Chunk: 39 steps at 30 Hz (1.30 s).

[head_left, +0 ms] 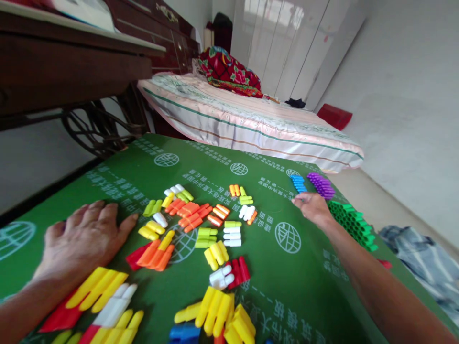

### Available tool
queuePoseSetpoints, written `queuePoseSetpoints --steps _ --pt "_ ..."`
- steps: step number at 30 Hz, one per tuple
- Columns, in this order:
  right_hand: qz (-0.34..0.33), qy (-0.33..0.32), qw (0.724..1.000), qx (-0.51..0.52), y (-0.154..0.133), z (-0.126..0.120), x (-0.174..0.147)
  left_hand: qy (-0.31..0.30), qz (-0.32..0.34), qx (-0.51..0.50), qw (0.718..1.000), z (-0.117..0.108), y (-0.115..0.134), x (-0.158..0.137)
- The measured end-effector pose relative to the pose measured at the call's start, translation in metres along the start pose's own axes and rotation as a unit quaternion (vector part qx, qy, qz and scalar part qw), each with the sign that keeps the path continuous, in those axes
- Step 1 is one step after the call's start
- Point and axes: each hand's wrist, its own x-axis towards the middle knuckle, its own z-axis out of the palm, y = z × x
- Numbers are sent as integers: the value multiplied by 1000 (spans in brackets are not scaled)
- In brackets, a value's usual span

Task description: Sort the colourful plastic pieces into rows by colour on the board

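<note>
Green board (304,296): strewn with small plastic tubes (216,255).
Left hand (84,234): palm down on the board, fingers loosely spread, gripping nothing.
Right hand (312,205): fingers curled together at the near end of the blue tubes (297,183); whether they grip one, I cannot tell.
Purple tubes (321,185): just right of the blue tubes.
Orange tubes (189,210): between the hands, nearer the left.

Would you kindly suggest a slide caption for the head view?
Left hand palm-down on a green board, right hand beside light-blue pieces, clusters of coloured pieces between.
</note>
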Motion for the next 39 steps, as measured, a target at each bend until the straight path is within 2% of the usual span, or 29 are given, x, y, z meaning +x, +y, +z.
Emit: queuePoseSetpoints --steps 5,11,14,17,21,23,26,28,32,39 --pt "-86 -91 984 125 -15 10 -76 0 11 -17 1000 -10 8 -6" --pt "-193 -155 952 181 -52 -5 -154 4 20 -81 997 -18 15 -15" --pt "-257 -214 929 159 -72 -15 -186 2 29 -78 996 -22 16 -21" --pt "-354 -228 898 124 -88 -21 -212 7 53 -99 994 -26 14 -26" --pt "-498 -214 840 37 -112 -18 -227 18 67 -124 990 -26 10 -28" --pt "-536 -236 810 -32 -128 -15 -228 17 71 -122 990 -24 8 -27" --pt "-542 -289 778 -131 -152 -11 -225 16 68 -112 991 -21 8 -25" --pt "-537 -305 769 -165 -162 -9 -225 22 49 -106 993 -17 11 -23" --pt "-532 -309 769 -175 -167 -6 -227 28 13 -97 995 -8 17 -17" --pt "-513 -321 777 -174 -161 -1 -231 21 11 -82 996 -7 16 -16"
